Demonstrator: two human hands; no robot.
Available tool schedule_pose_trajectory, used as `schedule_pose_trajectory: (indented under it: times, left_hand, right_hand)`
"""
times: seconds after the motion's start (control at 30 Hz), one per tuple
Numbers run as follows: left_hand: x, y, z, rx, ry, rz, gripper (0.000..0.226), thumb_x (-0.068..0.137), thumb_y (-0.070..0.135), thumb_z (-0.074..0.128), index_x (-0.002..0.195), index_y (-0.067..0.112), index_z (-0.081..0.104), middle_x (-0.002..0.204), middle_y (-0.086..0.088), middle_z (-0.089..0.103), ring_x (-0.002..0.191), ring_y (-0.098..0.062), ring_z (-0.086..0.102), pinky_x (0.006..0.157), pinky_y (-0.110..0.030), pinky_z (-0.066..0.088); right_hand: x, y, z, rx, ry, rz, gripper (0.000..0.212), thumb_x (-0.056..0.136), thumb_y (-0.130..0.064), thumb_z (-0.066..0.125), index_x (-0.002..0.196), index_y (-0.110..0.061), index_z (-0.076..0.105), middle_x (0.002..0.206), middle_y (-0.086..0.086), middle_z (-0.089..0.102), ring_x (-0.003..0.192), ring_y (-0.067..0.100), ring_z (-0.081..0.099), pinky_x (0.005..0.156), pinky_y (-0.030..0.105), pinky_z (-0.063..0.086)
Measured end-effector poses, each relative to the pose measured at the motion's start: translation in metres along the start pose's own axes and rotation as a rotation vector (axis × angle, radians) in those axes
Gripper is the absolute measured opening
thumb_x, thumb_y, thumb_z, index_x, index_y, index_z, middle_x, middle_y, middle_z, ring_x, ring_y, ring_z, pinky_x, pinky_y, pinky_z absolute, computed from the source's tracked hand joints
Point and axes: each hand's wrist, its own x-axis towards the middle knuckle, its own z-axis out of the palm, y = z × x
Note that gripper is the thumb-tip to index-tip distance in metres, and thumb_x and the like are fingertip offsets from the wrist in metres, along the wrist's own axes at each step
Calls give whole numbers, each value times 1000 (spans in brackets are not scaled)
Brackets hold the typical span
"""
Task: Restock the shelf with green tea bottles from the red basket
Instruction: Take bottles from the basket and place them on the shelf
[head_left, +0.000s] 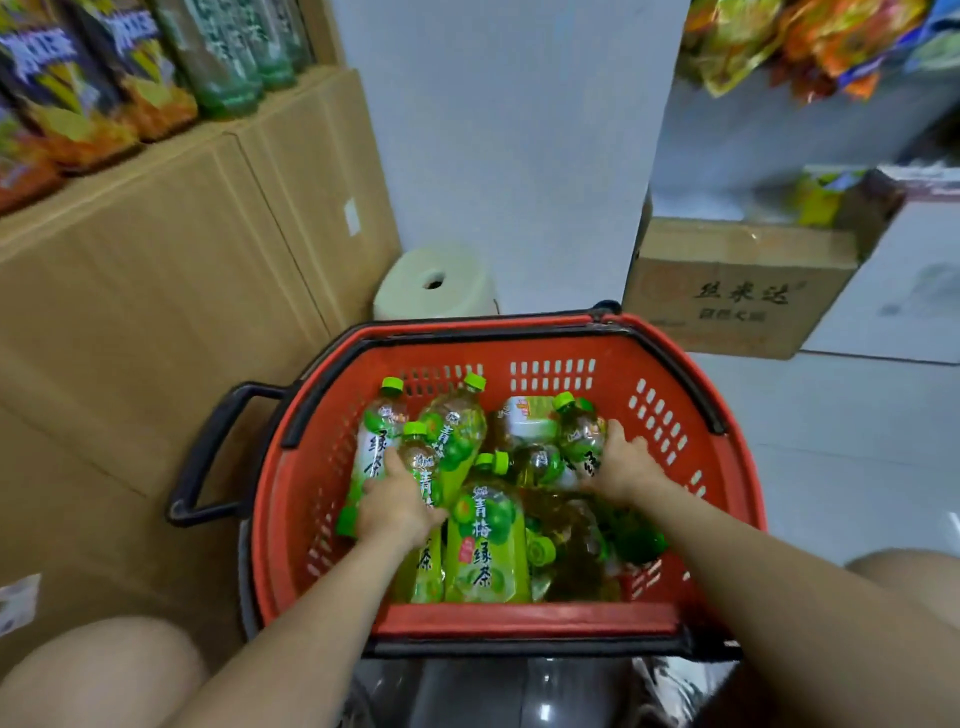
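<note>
While the person crouches over it, the red basket (696, 415) fills the middle of the head view, its black handles folded down along the rim. It rests on a dark, glossy thing that I cannot identify. The green tea bottles (488, 540) lie on their sides inside the basket, piled loosely, most with their light green caps pointing away from the person.

The left hand (400, 504) reaches into the left part of the basket and wraps round the left bottle (422, 457), with the thumb on one side of the label and the fingers curled over the other. This bottle lies touching another at the basket's left wall. The right hand (623, 462) is in the right part, clasping the right bottle (582, 431) (the one whose cap points toward the far wall), with the thumb lying on its clear shoulder. Both bottles are down among the others.

Cardboard boxes (156, 270) are stacked to the left, and standing bottles (228, 62) are on top of them. A pale paper roll (436, 283) stands on the floor behind the basket, near a printed carton (737, 291) on the right. Bare knees show at both lower corners.
</note>
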Motion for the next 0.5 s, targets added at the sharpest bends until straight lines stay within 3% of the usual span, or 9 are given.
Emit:
schedule_pose_trajectory:
  times: [0.07, 0.13, 0.17, 0.27, 0.33, 0.43, 0.5]
  left_hand:
    - [6, -2, 1, -28, 6, -24, 96, 69, 44, 79, 141, 15, 22, 125, -16, 54, 105, -32, 61, 72, -36, 48]
    - [9, -1, 2, -50, -32, -33, 86, 67, 46, 80, 132, 9, 37, 115, -10, 61, 96, -26, 62, 66, -32, 48]
    - [7, 0, 1, -77, -47, -22, 82, 66, 46, 80, 127, 8, 43, 111, -8, 63, 94, -25, 62, 68, -32, 51]
    - [0, 3, -2, -196, -8, 43, 86, 66, 43, 78, 135, 12, 39, 120, -8, 62, 107, -29, 60, 86, -37, 51]
    - [-10, 7, -16, -343, 69, 108, 89, 68, 39, 76, 142, 18, 33, 128, -6, 59, 114, -29, 56, 89, -32, 47]
    - [-31, 9, -56, -647, 197, 296, 72, 66, 34, 79, 128, 32, 44, 111, 10, 62, 107, -20, 60, 85, -27, 43]
    - [-52, 7, -91, -837, 280, 403, 67, 65, 33, 81, 119, 43, 41, 103, 23, 60, 99, -7, 62, 87, -29, 45]
  right_hand:
    - [5, 5, 3, -62, 14, 25, 80, 67, -41, 81, 128, -12, 38, 132, 19, 37, 115, 37, 50, 101, 47, 45]
    - [10, 10, 4, -50, -16, 37, 64, 61, -43, 83, 106, -12, 49, 122, 14, 44, 102, 32, 56, 92, 44, 51]
    - [11, 11, 4, -26, -35, 25, 62, 60, -42, 84, 104, -12, 52, 118, 12, 49, 98, 30, 58, 89, 43, 53]
    - [4, 5, 3, 0, -56, -115, 49, 68, -30, 80, 107, -12, 57, 104, 7, 65, 87, 22, 64, 78, 33, 55]
    - [-5, -8, 0, -9, -53, -224, 54, 70, -29, 78, 116, -12, 55, 105, 8, 66, 88, 22, 64, 76, 33, 54]
    - [-30, -36, -17, 217, -121, -375, 73, 68, -34, 78, 129, -12, 46, 112, 13, 65, 87, 25, 66, 70, 35, 55]
    - [-52, -57, -31, 422, -140, -469, 60, 66, -37, 76, 118, -17, 52, 102, 10, 69, 86, 27, 68, 78, 45, 57]
